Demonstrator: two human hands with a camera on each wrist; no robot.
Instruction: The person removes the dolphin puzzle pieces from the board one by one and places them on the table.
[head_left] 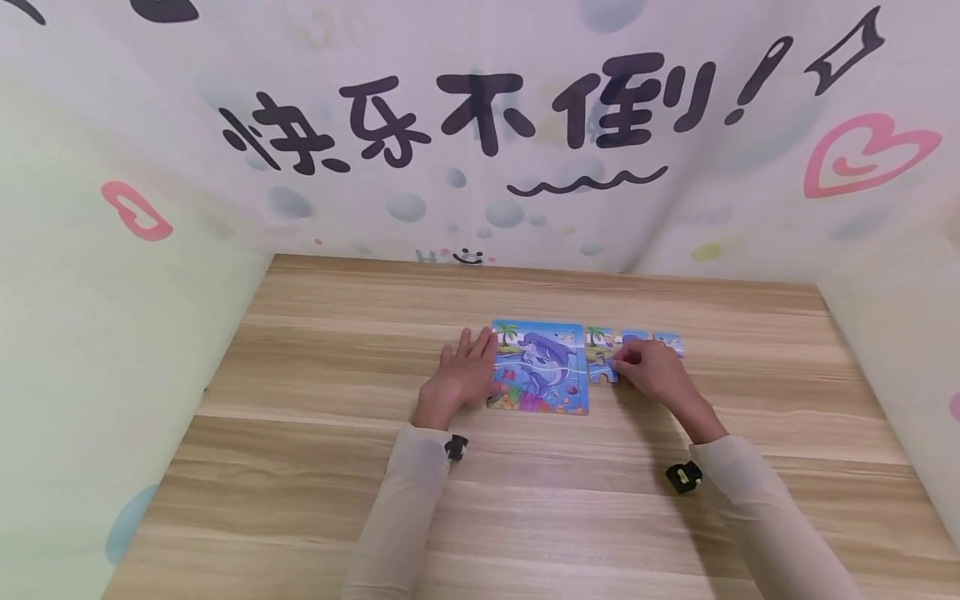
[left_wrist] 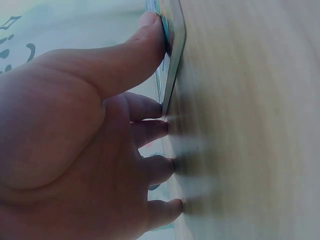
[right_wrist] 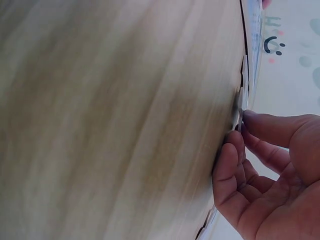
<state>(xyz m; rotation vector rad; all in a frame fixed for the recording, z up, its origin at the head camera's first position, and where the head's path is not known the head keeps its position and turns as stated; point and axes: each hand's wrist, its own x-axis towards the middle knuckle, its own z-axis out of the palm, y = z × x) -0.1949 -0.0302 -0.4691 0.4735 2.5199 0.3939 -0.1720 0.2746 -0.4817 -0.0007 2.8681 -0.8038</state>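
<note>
A square dolphin picture board (head_left: 547, 367) lies flat on the wooden table. My left hand (head_left: 467, 375) rests at its left edge, fingers extended; in the left wrist view the thumb (left_wrist: 150, 37) touches the board's edge and the other fingertips reach down to the tabletop. To the board's right lie several jigsaw pieces, among them a palm tree piece (head_left: 598, 336) and a blue piece (head_left: 602, 373). Over them, my right hand (head_left: 656, 371) pinches a thin puzzle piece (right_wrist: 240, 120) between thumb and fingers, close to the tabletop. The hand covers part of the pieces.
Another jigsaw piece (head_left: 670, 342) shows beyond the right hand. The wooden table (head_left: 525, 508) ends at a printed cloth wall (head_left: 480, 217) behind, with pale walls on both sides. A small black device (head_left: 684, 477) sits at the right wrist.
</note>
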